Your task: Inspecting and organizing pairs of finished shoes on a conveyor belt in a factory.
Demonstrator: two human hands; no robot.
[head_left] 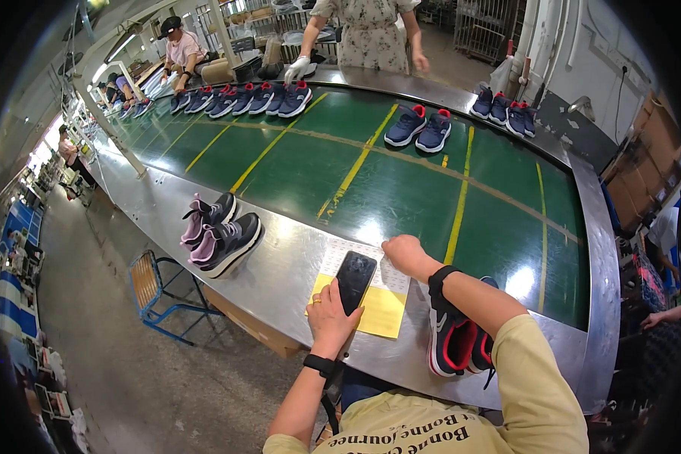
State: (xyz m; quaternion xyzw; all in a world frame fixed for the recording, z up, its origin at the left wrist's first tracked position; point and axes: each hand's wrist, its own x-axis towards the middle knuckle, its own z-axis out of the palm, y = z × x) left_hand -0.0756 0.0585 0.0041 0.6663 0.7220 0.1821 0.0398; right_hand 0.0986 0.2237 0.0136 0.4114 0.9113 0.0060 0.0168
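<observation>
A dark smartphone (356,274) lies over a printed white sheet (343,253) and a yellow sheet (383,312) on the metal table edge. My left hand (331,316) grips its lower end, thumb on one side and fingers on the other. At the upper right edge of the white sheet, my right hand (407,255) is closed with the fingers curled under; anything in it is hidden. Below my right forearm stands a pair of navy sneakers with red lining (455,344), partly covered by the arm. Left of the papers sits a black sneaker pair with lilac lining (227,240).
A green conveyor belt (401,198) with yellow lines runs beyond the metal ledge (286,240). Navy sneakers (418,129) ride on it, with several more (257,99) at far left and others (503,111) at far right. A gloved co-worker (371,38) stands opposite. A stool (150,286) stands left.
</observation>
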